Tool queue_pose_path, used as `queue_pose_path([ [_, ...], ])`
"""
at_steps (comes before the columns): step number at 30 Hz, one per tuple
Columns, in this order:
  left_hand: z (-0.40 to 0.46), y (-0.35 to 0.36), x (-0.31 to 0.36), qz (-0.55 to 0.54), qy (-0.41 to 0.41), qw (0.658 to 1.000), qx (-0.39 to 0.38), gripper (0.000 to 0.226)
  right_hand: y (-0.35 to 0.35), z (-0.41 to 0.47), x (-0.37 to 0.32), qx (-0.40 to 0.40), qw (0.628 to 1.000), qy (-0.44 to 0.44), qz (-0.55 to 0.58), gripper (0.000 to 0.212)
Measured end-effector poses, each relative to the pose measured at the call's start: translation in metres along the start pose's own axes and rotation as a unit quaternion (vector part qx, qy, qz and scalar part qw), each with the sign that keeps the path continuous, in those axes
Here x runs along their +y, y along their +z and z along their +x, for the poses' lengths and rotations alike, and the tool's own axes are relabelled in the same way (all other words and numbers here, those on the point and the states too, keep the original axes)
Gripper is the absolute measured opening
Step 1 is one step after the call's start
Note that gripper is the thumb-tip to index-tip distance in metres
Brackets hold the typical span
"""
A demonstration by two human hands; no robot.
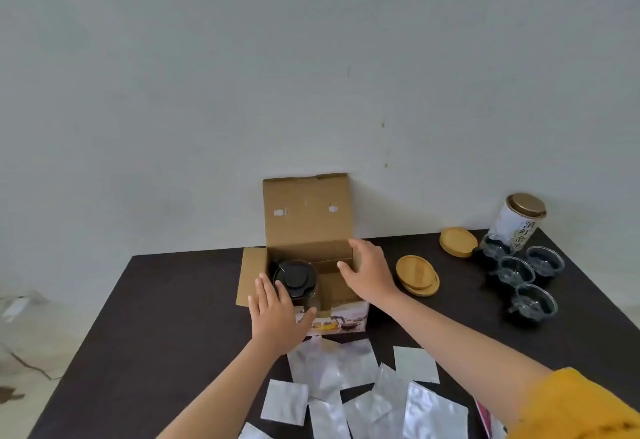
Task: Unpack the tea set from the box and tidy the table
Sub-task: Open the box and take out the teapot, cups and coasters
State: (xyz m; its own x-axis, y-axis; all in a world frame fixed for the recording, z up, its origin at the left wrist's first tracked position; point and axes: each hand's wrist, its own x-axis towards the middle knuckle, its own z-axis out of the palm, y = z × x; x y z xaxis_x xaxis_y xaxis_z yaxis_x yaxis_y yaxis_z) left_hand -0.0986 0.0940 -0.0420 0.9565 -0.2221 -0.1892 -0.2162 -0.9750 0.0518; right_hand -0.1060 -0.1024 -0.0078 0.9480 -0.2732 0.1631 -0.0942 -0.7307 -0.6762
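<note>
Currently: dark rectangular desk (166, 317) abuts the wall; open brown cardboard box (308, 230) stands at its far edge, lid flap upright. Glass teapot with black lid (296, 279) sits in the box's left half. Left hand (277, 314), fingers straight, touches the teapot; right hand (367, 270) hovers open over the right wall, holding nothing. Foil sachets (346, 386) crowd the near edge.
</note>
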Motion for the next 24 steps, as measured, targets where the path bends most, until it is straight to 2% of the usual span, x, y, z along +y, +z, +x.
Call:
queue_pose_path([
  [3, -0.009, 0.005, -0.015, 0.0, 0.032, 0.999, 0.002, 0.092, 0.021, 0.001, -0.034, -0.086, 0.996, -0.002, -0.037, 0.063],
  [7, -0.014, 0.007, -0.033, 0.023, 0.075, 0.997, 0.003, 0.091, 0.052, 0.011, -0.064, -0.205, 0.974, 0.029, -0.093, 0.084],
  [10, -0.014, 0.007, -0.046, 0.035, 0.107, 0.994, -0.008, 0.09, 0.071, 0.019, -0.079, -0.247, 0.954, 0.055, -0.163, 0.092],
  [14, -0.014, 0.007, -0.054, 0.005, 0.133, 0.991, -0.019, 0.086, 0.089, 0.025, -0.086, -0.255, 0.944, 0.073, -0.196, 0.088],
  [17, -0.012, 0.009, -0.056, -0.008, 0.133, 0.991, -0.013, 0.086, 0.091, 0.026, -0.087, -0.228, 0.952, 0.084, -0.189, 0.083],
  [24, -0.007, 0.017, -0.066, -0.005, 0.071, 0.997, 0.035, 0.095, 0.042, 0.027, -0.101, -0.195, 0.969, 0.097, -0.115, 0.092],
])
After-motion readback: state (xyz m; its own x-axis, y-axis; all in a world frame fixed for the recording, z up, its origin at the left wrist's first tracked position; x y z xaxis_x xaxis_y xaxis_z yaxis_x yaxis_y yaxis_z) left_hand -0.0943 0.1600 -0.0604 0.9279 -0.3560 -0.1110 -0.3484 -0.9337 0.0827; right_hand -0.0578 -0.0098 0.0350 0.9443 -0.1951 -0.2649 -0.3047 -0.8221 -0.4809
